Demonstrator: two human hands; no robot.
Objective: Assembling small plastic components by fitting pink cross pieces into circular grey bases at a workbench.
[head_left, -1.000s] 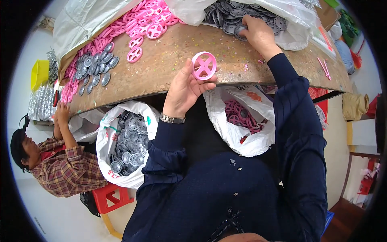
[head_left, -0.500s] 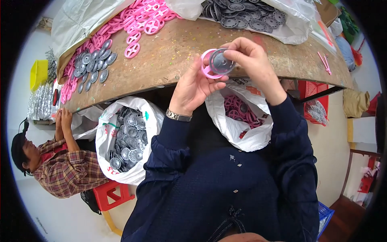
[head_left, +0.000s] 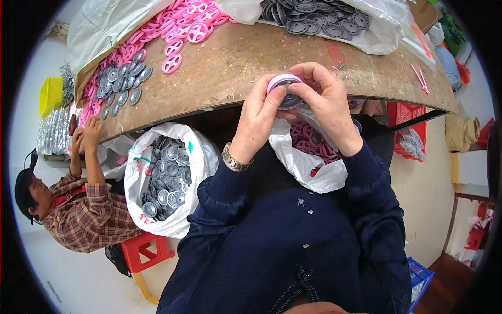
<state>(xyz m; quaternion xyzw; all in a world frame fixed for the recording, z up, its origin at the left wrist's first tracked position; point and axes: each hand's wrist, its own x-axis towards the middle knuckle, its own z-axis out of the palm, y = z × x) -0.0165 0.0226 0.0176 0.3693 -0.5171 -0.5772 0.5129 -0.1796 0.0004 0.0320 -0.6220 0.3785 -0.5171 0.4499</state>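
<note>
Grip: left hand (head_left: 255, 112) and right hand (head_left: 333, 107) close together, both clamped on one pair of parts, thumbs pressing on the face, fingers curled round the rim.
Held pair: a smooth pink ring (head_left: 283, 79) with a grey disc (head_left: 291, 101), round and raised in the middle, set against it; whether it is fully seated cannot be told.
Place of the pair: between the two hands, at the near edge of the table (head_left: 251, 57) as seen from above.
Tabletop: brown, worn, flecked with coloured specks; a stretch of it spreads between the hands and the heaps, giving room ahead.
Heaps: glossy pink spoked wheels (head_left: 196, 32), ridged silver-grey discs (head_left: 123, 83) at left, darker discs (head_left: 327, 21) on white sheeting.
Below the edge: left sack (head_left: 205, 153), white, filled with grey discs; right sack (head_left: 329, 180), near the forearms, holding pink wheels.
Markings: red and green print on the left sack, bent by its folds.
Left side: a co-worker's hands (head_left: 90, 134) at the table edge.
</note>
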